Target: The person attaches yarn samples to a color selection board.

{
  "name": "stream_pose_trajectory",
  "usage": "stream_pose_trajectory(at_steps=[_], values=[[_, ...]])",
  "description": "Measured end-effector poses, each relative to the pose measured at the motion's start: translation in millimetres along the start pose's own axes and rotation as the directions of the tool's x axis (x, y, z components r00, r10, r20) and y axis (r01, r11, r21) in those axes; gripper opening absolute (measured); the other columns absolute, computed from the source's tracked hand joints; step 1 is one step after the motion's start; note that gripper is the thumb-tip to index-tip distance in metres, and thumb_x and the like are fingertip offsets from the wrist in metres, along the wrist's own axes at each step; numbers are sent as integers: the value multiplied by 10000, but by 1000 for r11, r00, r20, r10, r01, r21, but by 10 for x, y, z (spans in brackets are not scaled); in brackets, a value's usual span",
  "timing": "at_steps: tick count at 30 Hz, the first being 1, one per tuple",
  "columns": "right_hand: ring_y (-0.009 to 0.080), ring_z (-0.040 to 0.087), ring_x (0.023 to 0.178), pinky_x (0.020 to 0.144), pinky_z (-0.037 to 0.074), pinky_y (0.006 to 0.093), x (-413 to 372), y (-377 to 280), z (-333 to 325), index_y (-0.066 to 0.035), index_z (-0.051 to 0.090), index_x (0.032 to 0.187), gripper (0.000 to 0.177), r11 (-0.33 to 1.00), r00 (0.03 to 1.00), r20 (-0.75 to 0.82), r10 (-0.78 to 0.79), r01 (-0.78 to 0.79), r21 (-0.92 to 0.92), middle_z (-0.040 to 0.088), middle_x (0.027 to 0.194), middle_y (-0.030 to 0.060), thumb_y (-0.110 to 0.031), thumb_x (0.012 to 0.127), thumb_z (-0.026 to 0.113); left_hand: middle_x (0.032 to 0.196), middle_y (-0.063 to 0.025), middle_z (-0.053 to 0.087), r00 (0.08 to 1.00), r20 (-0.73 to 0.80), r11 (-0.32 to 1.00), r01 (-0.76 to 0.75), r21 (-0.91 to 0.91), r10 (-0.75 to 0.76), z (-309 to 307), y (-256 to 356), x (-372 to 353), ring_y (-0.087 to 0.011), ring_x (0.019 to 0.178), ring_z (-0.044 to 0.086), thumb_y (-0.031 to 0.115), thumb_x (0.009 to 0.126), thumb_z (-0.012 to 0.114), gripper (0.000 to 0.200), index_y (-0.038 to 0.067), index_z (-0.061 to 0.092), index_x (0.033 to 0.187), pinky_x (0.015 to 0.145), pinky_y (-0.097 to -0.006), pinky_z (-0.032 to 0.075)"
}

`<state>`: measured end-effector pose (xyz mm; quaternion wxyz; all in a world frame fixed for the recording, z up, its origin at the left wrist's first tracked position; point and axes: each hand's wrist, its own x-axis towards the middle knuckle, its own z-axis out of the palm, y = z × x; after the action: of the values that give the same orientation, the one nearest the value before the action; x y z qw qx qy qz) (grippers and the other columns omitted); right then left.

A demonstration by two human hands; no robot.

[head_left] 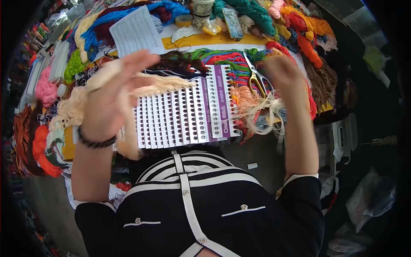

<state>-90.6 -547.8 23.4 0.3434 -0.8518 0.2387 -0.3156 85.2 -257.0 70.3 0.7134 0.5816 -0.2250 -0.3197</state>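
Note:
My left hand (111,94), blurred by motion, is raised at the left end of the punched thread cards (171,115), with a hank of cream thread (128,132) hanging at its palm. Its fingers are apart at the top. More cream thread (167,84) lies across the cards' upper part. My right hand (283,73) is lifted right of the scissors (255,77), bent and smeared, so its fingers cannot be made out. The gold-handled scissors rest on coloured threads. Pale loose strands (261,112) spread beside the cards' right edge.
Behind the cards are a printed sheet (136,32), a patterned cup (202,13), a roll of tape (184,20) and a phone (233,23). Yarn bundles surround them, with orange yarn (40,150) at the left and red yarn (306,47) at the right.

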Motion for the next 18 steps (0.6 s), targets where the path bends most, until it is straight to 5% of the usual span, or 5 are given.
stream_pose_trajectory(at_steps=[3,5,9,13,18], values=[[94,558,622,576,453,264,-30,210,762,-3,676,906,237,983,896,436,87,-149,111,632,700,36,-223,828,634,1020,-61,640,940,83,934,340,-114,-332,242,-538,519,-157,878,612,187,878,577,261,44,566,1095,641,-225,468],[104,564,607,566,452,264,-33,361,1079,1,672,890,240,992,862,493,119,-129,-13,635,693,48,-223,831,610,1006,-84,636,868,113,859,496,-131,-484,310,-1011,824,-178,872,615,194,876,581,247,40,573,1068,653,-242,473],[213,611,579,572,482,333,9,596,1360,16,671,830,254,931,791,562,243,-353,95,643,677,129,-217,788,580,1069,-107,596,765,53,751,642,-155,-642,449,-1345,1026,-198,907,599,191,882,566,261,8,554,1067,712,-271,494],[154,583,555,526,462,283,23,587,1355,39,663,790,237,838,716,596,364,-531,126,617,631,95,-178,791,566,997,-107,577,883,-11,883,470,12,-469,600,-1455,1013,-179,912,592,116,862,546,212,2,524,1040,756,-270,489],[105,495,537,482,380,231,106,497,1286,8,625,742,214,637,564,674,477,-751,177,578,653,44,-178,821,556,795,-52,570,915,-79,900,404,162,-396,640,-1651,1116,-114,676,559,40,822,578,216,6,498,1019,563,-206,401]])
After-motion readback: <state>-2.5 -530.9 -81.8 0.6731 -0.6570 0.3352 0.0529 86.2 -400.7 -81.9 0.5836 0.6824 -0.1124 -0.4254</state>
